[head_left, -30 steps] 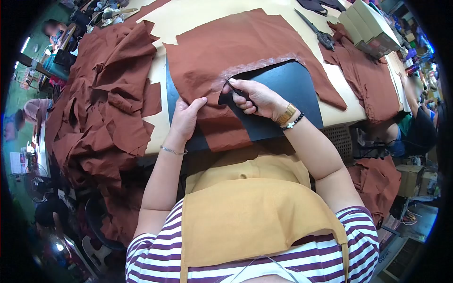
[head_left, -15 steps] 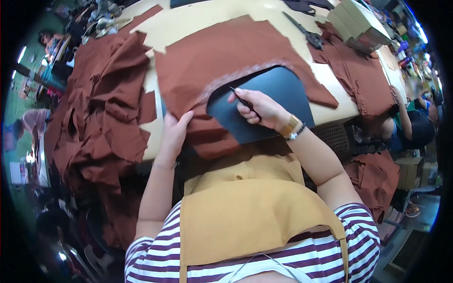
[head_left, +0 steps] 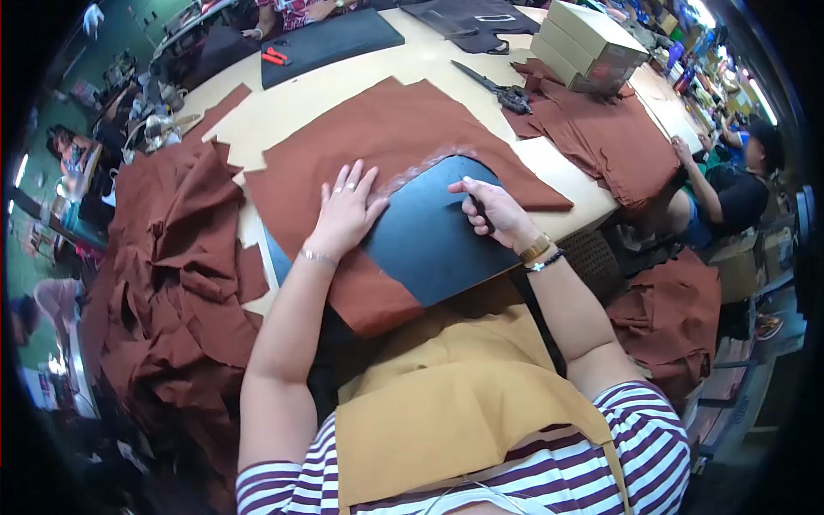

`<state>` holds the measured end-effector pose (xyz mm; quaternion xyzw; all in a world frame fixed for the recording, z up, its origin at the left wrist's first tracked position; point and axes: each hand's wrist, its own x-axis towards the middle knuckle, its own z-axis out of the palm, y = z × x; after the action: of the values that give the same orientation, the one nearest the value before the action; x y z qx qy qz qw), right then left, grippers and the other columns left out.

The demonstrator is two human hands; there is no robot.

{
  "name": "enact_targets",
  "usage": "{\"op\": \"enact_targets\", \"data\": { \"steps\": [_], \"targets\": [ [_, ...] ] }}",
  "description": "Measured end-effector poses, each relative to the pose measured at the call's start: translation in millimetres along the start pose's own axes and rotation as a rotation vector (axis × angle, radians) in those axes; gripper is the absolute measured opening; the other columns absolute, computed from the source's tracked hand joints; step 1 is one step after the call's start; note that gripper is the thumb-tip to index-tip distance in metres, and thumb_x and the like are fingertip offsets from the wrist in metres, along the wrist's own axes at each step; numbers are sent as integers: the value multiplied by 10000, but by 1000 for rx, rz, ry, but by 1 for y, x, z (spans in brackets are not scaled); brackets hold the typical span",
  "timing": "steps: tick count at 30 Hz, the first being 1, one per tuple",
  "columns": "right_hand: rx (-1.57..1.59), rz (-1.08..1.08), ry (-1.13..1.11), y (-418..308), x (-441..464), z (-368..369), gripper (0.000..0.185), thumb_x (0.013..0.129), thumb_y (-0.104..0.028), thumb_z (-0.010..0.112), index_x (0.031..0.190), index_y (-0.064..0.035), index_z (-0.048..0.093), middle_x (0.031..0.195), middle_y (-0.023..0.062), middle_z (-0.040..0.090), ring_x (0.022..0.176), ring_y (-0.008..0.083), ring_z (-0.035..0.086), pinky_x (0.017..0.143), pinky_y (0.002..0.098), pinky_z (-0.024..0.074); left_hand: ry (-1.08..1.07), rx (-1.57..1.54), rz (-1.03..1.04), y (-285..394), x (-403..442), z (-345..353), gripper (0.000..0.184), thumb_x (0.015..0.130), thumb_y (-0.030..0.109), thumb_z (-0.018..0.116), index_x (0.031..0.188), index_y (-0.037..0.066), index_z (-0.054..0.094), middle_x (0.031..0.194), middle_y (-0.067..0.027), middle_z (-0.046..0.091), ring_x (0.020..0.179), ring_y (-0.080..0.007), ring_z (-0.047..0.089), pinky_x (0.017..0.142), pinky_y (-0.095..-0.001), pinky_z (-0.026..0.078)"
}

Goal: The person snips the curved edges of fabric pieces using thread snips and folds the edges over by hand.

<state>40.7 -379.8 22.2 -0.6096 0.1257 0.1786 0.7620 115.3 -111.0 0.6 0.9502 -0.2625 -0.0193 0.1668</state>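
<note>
Works at the front edge of a cream worktop (head_left: 283, 112), with the left hand (head_left: 345, 210) laid flat on reddish-brown cloth (head_left: 360, 129), fingers spread. Curls the fingers of the right hand (head_left: 498, 215) around a small dark-handled tool (head_left: 487, 225), mostly hidden by the fist, above a blue-black board (head_left: 429, 232). Spread over the left and far parts of that board near the middle of the front edge: the same cloth, with a pale, shiny strip (head_left: 421, 172) along its curved inner edge.

Crowded along the worktop's left edge and hanging down past it: a crumpled brown heap (head_left: 163, 232). Laid near the right edge: a brown fabric stack (head_left: 614, 154), with a cardboard box (head_left: 592, 51) at its far end and large dark scissors (head_left: 506, 96) just beside. Placed toward the far edge: a dark panel (head_left: 343, 47) bearing a red-handled tool (head_left: 275, 56), and, farther right, black fabric (head_left: 472, 21).

Piled below the right edge: more brown material (head_left: 669, 318). Seen beyond the far edge: a person in a red patterned top (head_left: 296, 13). Seated past the right edge: a person in dark clothing (head_left: 738, 193). Glimpsed at left: another person (head_left: 69, 154) and green flooring (head_left: 34, 197).
</note>
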Motion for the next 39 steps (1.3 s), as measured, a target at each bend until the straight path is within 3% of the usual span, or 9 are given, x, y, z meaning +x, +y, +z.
{"op": "enact_targets", "data": {
  "steps": [3, 6, 9, 10, 19, 25, 39],
  "targets": [
    [112, 42, 12, 4, -1, -13, 363, 1020, -384, 445, 1149, -66, 562, 695, -52, 428, 531, 37, 365, 428, 178, 298, 2, 33, -65, -20, -36, -15, 680, 915, 503, 544, 1443, 100, 394, 1535, -189, 295, 1428, -379, 249, 1100, -625, 236],
    [72, 69, 28, -2, 1, -12, 368, 1017, -399, 450, 1140, -72, 565, 688, -59, 431, 525, 31, 353, 428, 175, 292, -129, 252, -267, -3, -64, -56, 597, 892, 447, 608, 1365, 99, 504, 1447, -157, 441, 1357, -317, 395, 1086, -568, 296],
    [60, 67, -11, -10, 13, 4, 378, 1013, -416, 456, 1141, -78, 568, 687, -64, 434, 525, 29, 352, 430, 170, 294, 116, 125, -50, 1, -51, -54, 442, 851, 380, 670, 1180, 87, 629, 1217, -123, 609, 1142, -299, 574, 966, -493, 431],
    [74, 59, -60, -10, 19, 9, 372, 1011, -420, 462, 1132, -86, 571, 686, -69, 439, 525, 28, 362, 434, 163, 303, 319, 66, 94, 1, -38, -41, 325, 801, 308, 716, 1029, 80, 680, 991, -99, 654, 935, -281, 635, 844, -433, 491],
    [303, 272, -169, 2, 47, 48, 345, 1019, -411, 442, 1119, -109, 574, 722, -48, 477, 531, 31, 386, 426, 151, 352, 492, -57, 85, -3, -2, 9, 151, 896, 215, 627, 870, 75, 674, 877, -62, 643, 814, -252, 643, 712, -379, 521],
    [460, 353, -255, 2, 71, 57, 376, 1023, -413, 425, 1114, -77, 569, 720, -24, 495, 508, 29, 397, 381, 134, 341, 577, -282, 11, -5, -2, 7, 138, 913, 194, 628, 891, 64, 669, 845, -57, 625, 668, -193, 625, 626, -324, 507],
    [466, 290, -196, -1, 65, 70, 324, 1042, -366, 395, 1090, -79, 538, 666, -49, 407, 483, 12, 328, 367, 133, 274, 575, -324, 13, -4, -4, 4, 138, 915, 176, 628, 909, 43, 666, 847, -67, 630, 669, -177, 618, 631, -310, 503]
  ]
}}
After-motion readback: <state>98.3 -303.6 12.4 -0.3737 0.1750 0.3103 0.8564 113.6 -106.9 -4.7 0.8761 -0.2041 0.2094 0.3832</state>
